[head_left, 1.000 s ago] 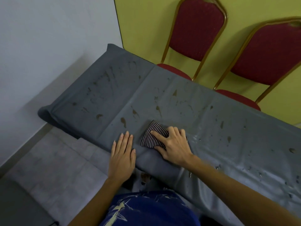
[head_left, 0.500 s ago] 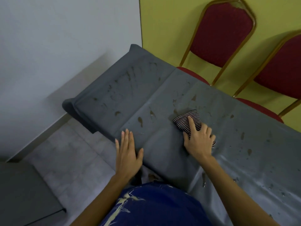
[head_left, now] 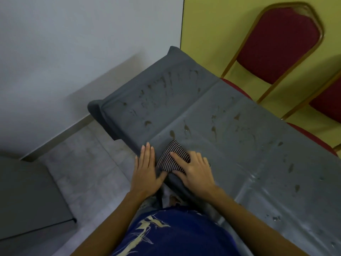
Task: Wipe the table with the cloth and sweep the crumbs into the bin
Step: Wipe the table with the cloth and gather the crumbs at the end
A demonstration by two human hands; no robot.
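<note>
A black-and-white striped cloth [head_left: 170, 157] lies at the near edge of the grey covered table [head_left: 230, 145]. My right hand [head_left: 195, 170] presses flat on the cloth, fingers spread over it. My left hand [head_left: 145, 169] lies flat on the table edge just left of the cloth, thumb touching it, holding nothing. Brown stains and smears [head_left: 172, 133] dot the cover beyond the cloth and toward the far left end. Wet streaks shine on the cover at the right. No bin is identifiable.
Two red padded chairs with gold frames [head_left: 276, 43] stand against the yellow wall behind the table. A white wall runs on the left. A grey flat surface [head_left: 24, 196] sits low at the left over the tiled floor [head_left: 88, 172].
My right hand has dragged the cloth back from the middle of the table to the near edge, beside my left hand. The view has swung further left.
</note>
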